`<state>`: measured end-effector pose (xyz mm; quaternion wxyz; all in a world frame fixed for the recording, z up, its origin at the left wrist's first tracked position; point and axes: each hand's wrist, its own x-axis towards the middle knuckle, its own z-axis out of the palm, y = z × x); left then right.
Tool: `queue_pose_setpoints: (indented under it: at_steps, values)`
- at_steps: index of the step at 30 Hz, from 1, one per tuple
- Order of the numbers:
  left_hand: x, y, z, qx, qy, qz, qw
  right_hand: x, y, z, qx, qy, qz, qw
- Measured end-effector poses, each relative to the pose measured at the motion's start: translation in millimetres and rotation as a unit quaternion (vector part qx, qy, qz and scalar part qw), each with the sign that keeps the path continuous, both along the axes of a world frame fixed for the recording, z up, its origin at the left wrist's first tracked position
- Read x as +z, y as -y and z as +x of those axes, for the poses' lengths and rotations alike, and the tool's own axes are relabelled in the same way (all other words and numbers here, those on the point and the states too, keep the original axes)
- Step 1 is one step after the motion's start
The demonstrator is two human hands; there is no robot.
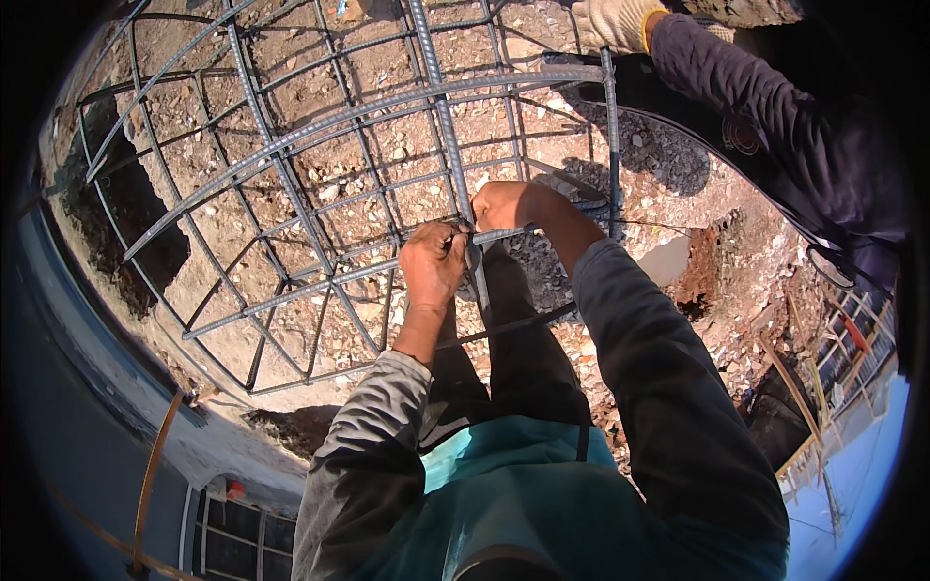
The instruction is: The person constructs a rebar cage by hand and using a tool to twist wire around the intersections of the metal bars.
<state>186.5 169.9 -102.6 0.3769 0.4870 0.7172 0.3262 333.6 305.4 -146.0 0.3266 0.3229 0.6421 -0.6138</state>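
Both my hands are at a crossing of ribbed steel rebar (448, 145) in a cage of bars. My left hand (431, 263) is closed in a fist just left of the crossing; what lies in its fingers is hidden. On the other side, my right hand (504, 205) is also closed, its fingers curled close to the upright bar. A narrow grey metal piece (478, 273) hangs down between the hands, and I cannot tell which of them holds it. A lower bar (291, 302) runs left from under my left hand.
At the upper right a co-worker's gloved hand (617, 23) is by a bar end, with a dark sleeve (741, 82) behind it. Rubble ground (383, 184) lies beneath the cage. A dark pit (145, 237) opens at the left, near a wall edge (97, 334).
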Motion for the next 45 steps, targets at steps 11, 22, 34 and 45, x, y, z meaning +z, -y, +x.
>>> queue_pose_setpoints:
  at_steps: [11, 22, 34, 45]
  values:
    - [0, -1, 0, 0.028, 0.028, -0.020, 0.999, 30, -6, -13, 0.143, -0.071, 0.178, 0.971]
    - [4, -1, 1, -0.015, 0.041, 0.006, 0.999, 81, 97, -4, -0.498, 0.041, 0.121, 0.858]
    - [1, 0, -11, -0.056, 0.118, -0.065, 0.989, 39, 213, -28, -0.688, -0.057, 0.133, 0.711]
    - [-69, -41, -64, -0.340, 0.211, -0.243, 0.883, 31, 225, -50, -0.760, -0.144, 0.102, 0.625]
